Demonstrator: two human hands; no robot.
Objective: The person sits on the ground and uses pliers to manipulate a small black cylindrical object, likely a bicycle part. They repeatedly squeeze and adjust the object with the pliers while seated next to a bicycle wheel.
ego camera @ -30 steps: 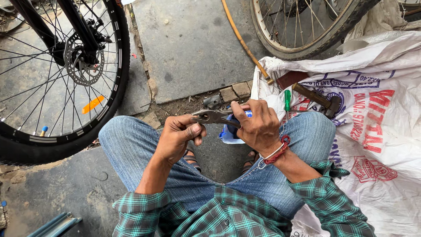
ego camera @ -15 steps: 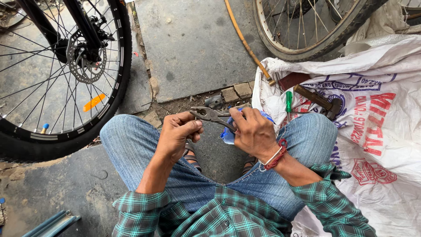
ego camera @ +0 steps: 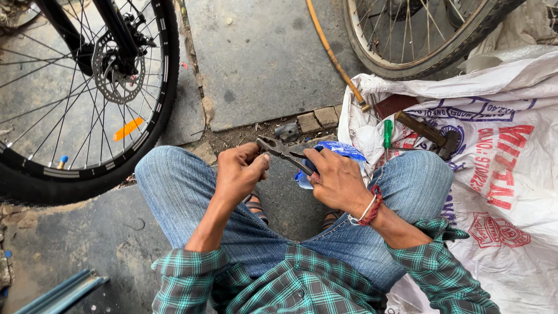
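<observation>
Fingers [ego camera: 256,166] of the left hand [ego camera: 239,174] curl shut near the nose of the pliers [ego camera: 285,152]; whether they pinch something small there I cannot tell. Right hand [ego camera: 337,180] has its fingers closed around the pliers' blue-sleeved handles, held between the knees above the pavement. Left of the knees stands a bicycle wheel [ego camera: 81,99] with a disc rotor. On the right lies a white printed sack [ego camera: 500,174], bearing a hammer [ego camera: 427,132] and a green-handled screwdriver [ego camera: 387,132].
</observation>
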